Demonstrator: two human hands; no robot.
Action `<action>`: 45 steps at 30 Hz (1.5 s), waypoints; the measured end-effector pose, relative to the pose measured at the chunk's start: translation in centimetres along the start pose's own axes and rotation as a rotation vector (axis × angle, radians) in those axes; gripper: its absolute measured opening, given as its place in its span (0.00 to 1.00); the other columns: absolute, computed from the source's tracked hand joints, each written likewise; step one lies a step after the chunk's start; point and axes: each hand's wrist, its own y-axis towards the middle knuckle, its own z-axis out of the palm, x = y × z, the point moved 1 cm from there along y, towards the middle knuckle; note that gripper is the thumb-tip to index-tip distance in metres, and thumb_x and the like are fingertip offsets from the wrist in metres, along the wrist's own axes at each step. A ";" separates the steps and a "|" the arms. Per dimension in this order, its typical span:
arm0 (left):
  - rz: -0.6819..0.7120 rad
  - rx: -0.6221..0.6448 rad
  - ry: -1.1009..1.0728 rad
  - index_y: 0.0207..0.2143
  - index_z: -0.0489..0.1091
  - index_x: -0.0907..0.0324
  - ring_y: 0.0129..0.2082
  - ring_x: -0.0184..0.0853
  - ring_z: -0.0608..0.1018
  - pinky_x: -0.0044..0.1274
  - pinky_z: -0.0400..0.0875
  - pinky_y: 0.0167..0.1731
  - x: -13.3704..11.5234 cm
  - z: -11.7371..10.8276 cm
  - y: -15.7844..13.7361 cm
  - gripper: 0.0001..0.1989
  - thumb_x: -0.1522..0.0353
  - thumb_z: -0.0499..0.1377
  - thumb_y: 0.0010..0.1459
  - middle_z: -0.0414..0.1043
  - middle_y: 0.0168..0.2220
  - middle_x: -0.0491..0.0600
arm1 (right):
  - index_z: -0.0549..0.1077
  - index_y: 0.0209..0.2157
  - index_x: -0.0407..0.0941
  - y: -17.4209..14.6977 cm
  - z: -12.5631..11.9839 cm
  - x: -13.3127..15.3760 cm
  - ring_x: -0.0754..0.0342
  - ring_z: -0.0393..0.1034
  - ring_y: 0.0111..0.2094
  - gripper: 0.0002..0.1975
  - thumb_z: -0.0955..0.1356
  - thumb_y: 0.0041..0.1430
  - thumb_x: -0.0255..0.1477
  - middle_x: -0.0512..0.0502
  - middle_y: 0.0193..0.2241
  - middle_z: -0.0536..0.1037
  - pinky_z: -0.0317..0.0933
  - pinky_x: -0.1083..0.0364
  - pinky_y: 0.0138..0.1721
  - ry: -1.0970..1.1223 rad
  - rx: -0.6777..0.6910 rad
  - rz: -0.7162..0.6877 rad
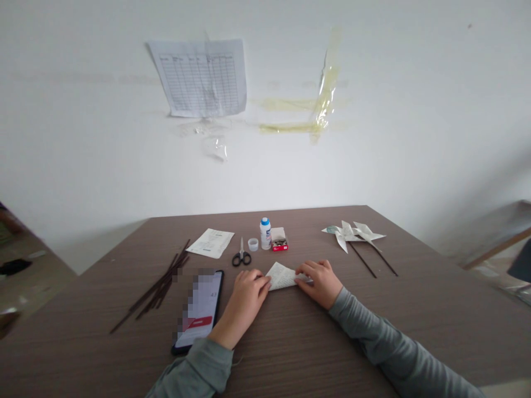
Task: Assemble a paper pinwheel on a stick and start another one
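A printed sheet of paper [282, 276], folded into a triangle, lies on the table in front of me with its peak pointing away. My left hand [249, 290] closes its fingers on the left corner. At the opposite corner, my right hand [320, 281] grips the paper between thumb and fingers. Just beyond the fold stand a white bottle [265, 236] with a blue cap and a small red box [279, 247], its lid up, holding small metallic pieces. Black-handled scissors [241, 257] rest beyond my left hand, beside a small translucent cup [253, 244].
A phone [199, 309] lies left of my left forearm. Further left is a bundle of thin dark sticks [160, 284], with a flat printed paper [211, 243] behind. Two paper pinwheels [348, 235] on sticks lie at the right. A white wall [265, 177] rises behind the table.
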 end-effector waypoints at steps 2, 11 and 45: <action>-0.005 0.008 0.008 0.58 0.97 0.50 0.54 0.49 0.93 0.39 0.86 0.60 0.0 0.0 0.0 0.15 0.71 0.68 0.83 0.95 0.52 0.55 | 0.92 0.51 0.51 -0.1 -0.1 0.1 0.46 0.88 0.45 0.07 0.79 0.78 0.26 0.46 0.46 0.96 0.71 0.44 0.59 -0.003 -0.002 -0.007; -0.042 0.018 0.013 0.56 0.97 0.51 0.53 0.52 0.94 0.42 0.87 0.60 -0.3 -0.1 0.1 0.14 0.71 0.69 0.82 0.95 0.52 0.56 | 0.96 0.52 0.53 -0.2 -0.3 0.4 0.43 0.91 0.52 0.11 0.78 0.80 0.25 0.43 0.51 0.97 0.72 0.42 0.62 0.006 0.019 0.025; -0.086 -0.015 0.169 0.50 0.94 0.51 0.59 0.55 0.89 0.54 0.78 0.74 -2.3 0.1 0.4 0.13 0.71 0.66 0.81 0.92 0.55 0.56 | 0.99 0.51 0.55 0.1 -1.3 1.7 0.39 0.90 0.53 0.13 0.77 0.82 0.29 0.40 0.51 0.96 0.71 0.39 0.61 -0.003 0.076 0.091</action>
